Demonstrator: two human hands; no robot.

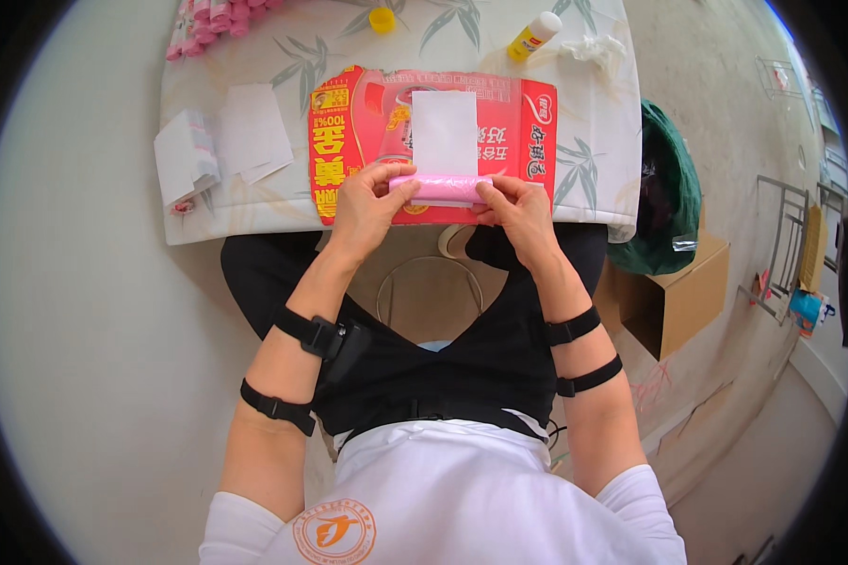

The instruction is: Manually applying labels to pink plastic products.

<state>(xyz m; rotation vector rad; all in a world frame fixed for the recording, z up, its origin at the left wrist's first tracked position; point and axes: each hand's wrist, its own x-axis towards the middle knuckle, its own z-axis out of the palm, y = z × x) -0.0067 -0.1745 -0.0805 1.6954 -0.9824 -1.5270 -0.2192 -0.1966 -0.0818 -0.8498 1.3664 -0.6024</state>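
Left hand [366,202], right hand [520,215] pinch glossy pink cylinder [440,187] over red cardboard sheet [372,132]. Right of sheet: rounded green bag [637,257], brown cardboard box [694,294]; contents indistinct.

A red printed cardboard sheet [495,122] lies on a leaf-patterned tablecloth [589,122]. Over the sheet's near part, the left hand [366,202] and right hand [521,215] pinch opposite ends of a glossy pink roll [443,189], held crosswise at the near end of a white paper slip [445,132] on the sheet. Left of the sheet are loose white papers [259,132] and, further left, a folded white paper [184,160]. Beyond its far left corner sit bundled pink rolls [219,16]; beyond its far edge, a round yellow cap [382,20]; beyond its far right, a white-and-yellow tube [534,37] beside a crumpled white wad [601,49]. Right of the sheet, off the table, are a green bag [664,179] and an open cardboard box [693,292].
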